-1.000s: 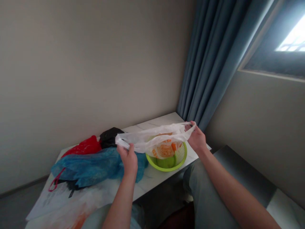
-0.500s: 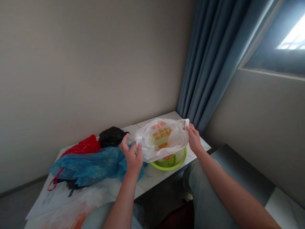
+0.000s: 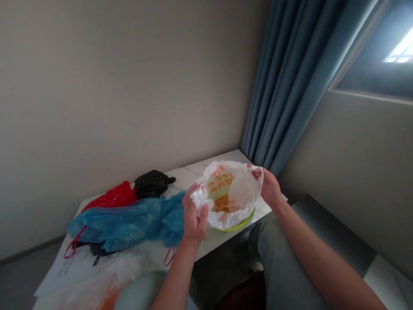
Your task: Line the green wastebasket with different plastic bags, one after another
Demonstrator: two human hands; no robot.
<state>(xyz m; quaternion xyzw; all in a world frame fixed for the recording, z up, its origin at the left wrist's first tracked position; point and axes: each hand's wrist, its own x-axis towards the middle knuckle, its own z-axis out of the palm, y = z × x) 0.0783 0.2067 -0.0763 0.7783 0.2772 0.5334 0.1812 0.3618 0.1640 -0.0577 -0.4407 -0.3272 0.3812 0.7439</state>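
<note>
A white translucent plastic bag (image 3: 243,189) with orange printing is stretched between my hands, its mouth spread wide. My left hand (image 3: 195,217) grips the bag's left side, thumb in front and fingers behind. At the opposite side my right hand (image 3: 268,186) is closed on the rim, with fingertips showing through the plastic. Under the bag stands a lime-green plastic basket (image 3: 240,225), mostly covered; only its lower front rim shows clearly. Left of my left hand lies a crumpled blue plastic bag (image 3: 129,221).
A red bag (image 3: 112,196) and a black plastic bag (image 3: 153,183) lie along the wall side of the white table (image 3: 206,246). Another clear bag with orange print (image 3: 106,275) is at the near left. A blue curtain (image 3: 277,94) hangs beyond the table's far corner.
My left hand has moved right and closed around the bag's edge. The bag's mouth is rounder and wider, and the bag now hangs lower over the basket.
</note>
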